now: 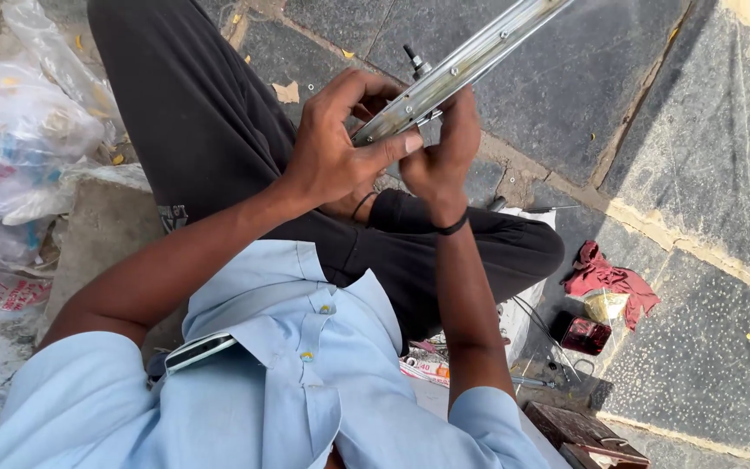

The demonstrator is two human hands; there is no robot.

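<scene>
Item one: metal wheel rim [470, 59], silver, channel-shaped, with a row of small spoke holes. I log it edge-on, its visible stretch running as a long axis from the hands at centre frame up and away to the upper right, leaving the picture at the top edge. A dark valve stem [416, 61] stands up just beside it.

Item two: left hand [336, 148]. Closed over the rim's near end from the left, fingers curled over the top, thumb laid flat along the metal's lower face. Forearm rises from lower left.

Item three: right hand [444, 156]. Clamped on the same near end from the right, knuckles outward, touching the left hand; both hands are equally close to the rim. A black band [453, 227] circles the wrist. Forearm comes up almost vertically.

Surroundings: crossed legs in dark trousers [210, 113] beneath the hands; light blue shirt [305, 382] in the foreground; clear plastic bags [19, 130] at left; a red rag [605, 278] and a small dark red tin [583, 334] at right, lying on grey stone paving [705, 139].
</scene>
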